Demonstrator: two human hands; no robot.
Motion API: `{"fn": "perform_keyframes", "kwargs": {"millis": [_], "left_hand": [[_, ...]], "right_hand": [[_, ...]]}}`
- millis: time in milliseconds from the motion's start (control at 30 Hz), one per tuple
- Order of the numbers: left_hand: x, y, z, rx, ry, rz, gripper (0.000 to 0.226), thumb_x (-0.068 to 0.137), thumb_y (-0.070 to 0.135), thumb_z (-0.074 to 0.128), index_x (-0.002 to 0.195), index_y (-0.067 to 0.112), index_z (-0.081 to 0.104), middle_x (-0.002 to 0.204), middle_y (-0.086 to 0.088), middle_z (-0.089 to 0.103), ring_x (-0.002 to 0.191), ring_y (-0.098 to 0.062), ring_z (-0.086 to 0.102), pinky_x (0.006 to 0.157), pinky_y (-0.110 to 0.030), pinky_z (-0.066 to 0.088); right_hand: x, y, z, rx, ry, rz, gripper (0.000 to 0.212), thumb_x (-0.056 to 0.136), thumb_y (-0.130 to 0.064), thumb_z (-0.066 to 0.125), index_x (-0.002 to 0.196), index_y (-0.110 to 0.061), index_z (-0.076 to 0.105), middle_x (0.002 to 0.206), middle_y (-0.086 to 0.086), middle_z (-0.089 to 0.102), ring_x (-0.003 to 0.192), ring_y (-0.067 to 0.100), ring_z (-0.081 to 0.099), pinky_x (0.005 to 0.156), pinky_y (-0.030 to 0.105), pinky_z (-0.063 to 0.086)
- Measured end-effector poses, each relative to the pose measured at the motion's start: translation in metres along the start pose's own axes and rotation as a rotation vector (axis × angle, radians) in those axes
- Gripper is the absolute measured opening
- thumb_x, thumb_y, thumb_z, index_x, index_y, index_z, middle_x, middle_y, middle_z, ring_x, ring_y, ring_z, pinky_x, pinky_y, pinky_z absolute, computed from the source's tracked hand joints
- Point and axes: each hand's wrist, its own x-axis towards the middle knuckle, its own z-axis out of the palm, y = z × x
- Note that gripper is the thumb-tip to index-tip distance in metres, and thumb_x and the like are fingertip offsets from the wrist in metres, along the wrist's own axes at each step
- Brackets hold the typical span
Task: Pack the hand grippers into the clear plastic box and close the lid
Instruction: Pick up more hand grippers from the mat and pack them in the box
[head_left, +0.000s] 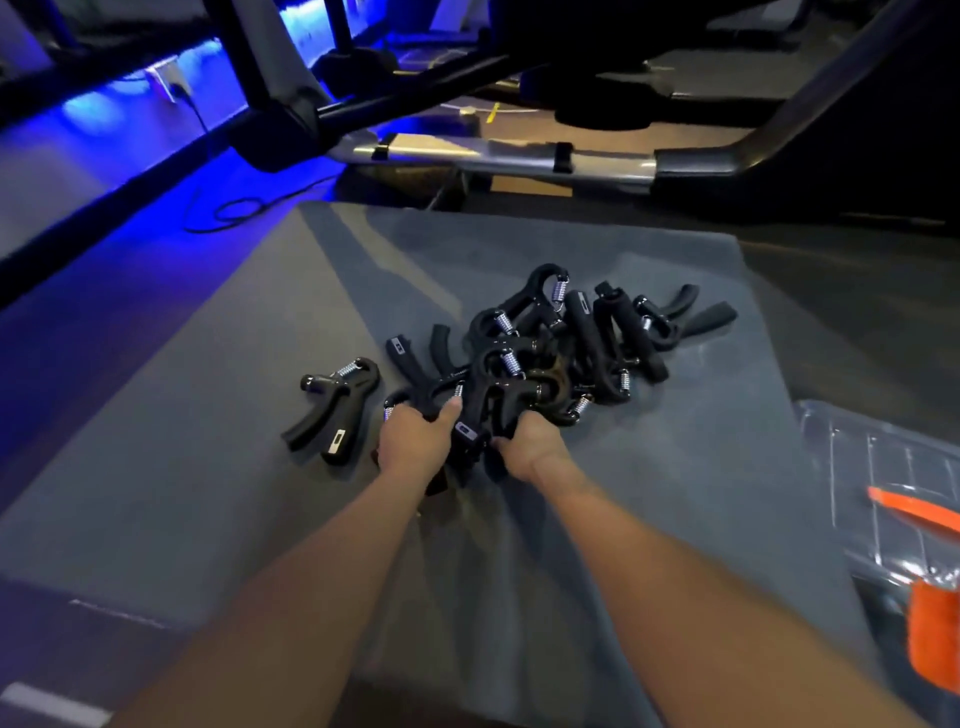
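Observation:
Several black hand grippers with silver springs lie in a pile (566, 343) on a grey mat (208, 519). One hand gripper (332, 402) lies apart at the left. My left hand (413, 441) and my right hand (530, 441) both grip a bunch of hand grippers (475, 415) at the near edge of the pile, fingers curled round the black handles. The clear plastic box (878, 483) with orange latches sits at the right edge of the view, partly cut off.
Metal frames of gym machines (493, 156) stand beyond the mat's far edge. A black cable (223, 208) runs over the blue-lit floor at the far left. Bare mat lies in front of the pile on both sides of my arms.

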Motion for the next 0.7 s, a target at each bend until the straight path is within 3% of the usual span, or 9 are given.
{"fn": "perform_keyframes", "kwargs": {"millis": [67,133,233,433,600,700], "left_hand": [[0.008,0.003,0.002,-0.002,-0.017,-0.040,0.052,0.081,0.051,0.061,0.090,0.000,0.063,0.119,-0.017,0.064,0.109,-0.031,0.059,0.078,-0.029,0.040],[0.012,0.006,0.000,-0.021,-0.013,-0.092,0.057,0.077,0.046,0.069,0.112,0.001,0.060,0.123,-0.014,0.062,0.111,-0.031,0.058,0.081,-0.030,0.043],[0.011,0.011,-0.003,-0.006,-0.013,-0.150,0.063,0.071,0.036,0.077,0.121,0.004,0.056,0.125,-0.013,0.060,0.112,-0.030,0.059,0.083,-0.032,0.044],[0.004,0.021,0.000,-0.031,-0.011,-0.244,0.054,0.066,0.026,0.079,0.114,0.008,0.061,0.118,-0.011,0.064,0.106,-0.028,0.062,0.080,-0.029,0.046],[-0.008,0.018,0.009,-0.064,0.048,-0.265,0.054,0.070,0.020,0.077,0.119,0.007,0.058,0.118,-0.013,0.064,0.108,-0.030,0.062,0.090,-0.034,0.049],[-0.016,0.014,0.006,-0.087,0.009,-0.274,0.044,0.068,0.022,0.077,0.104,0.005,0.061,0.106,-0.015,0.066,0.099,-0.033,0.064,0.086,-0.036,0.051]], "right_hand": [[0.005,0.000,0.002,0.030,0.018,0.015,0.038,0.089,-0.019,0.061,0.122,-0.001,0.055,0.128,0.018,0.058,0.121,0.033,0.054,0.100,0.033,0.043],[0.009,0.001,0.003,0.050,0.018,0.021,0.038,0.087,-0.019,0.063,0.120,-0.002,0.055,0.127,0.018,0.059,0.120,0.032,0.055,0.100,0.033,0.044],[0.008,0.002,0.000,0.057,0.003,0.025,0.039,0.084,-0.020,0.064,0.119,-0.003,0.057,0.125,0.017,0.061,0.118,0.032,0.056,0.100,0.035,0.046],[-0.004,-0.004,-0.011,0.095,-0.046,-0.003,0.038,0.084,-0.016,0.060,0.117,0.002,0.059,0.117,0.023,0.065,0.103,0.030,0.064,0.090,0.033,0.050],[-0.010,-0.001,-0.013,0.147,-0.034,0.045,0.041,0.085,-0.009,0.054,0.124,0.002,0.046,0.125,0.017,0.059,0.111,0.029,0.059,0.094,0.032,0.047],[-0.018,0.003,-0.025,0.121,-0.031,0.046,0.041,0.085,-0.004,0.050,0.124,0.003,0.043,0.125,0.022,0.058,0.102,0.027,0.059,0.092,0.036,0.049]]}}
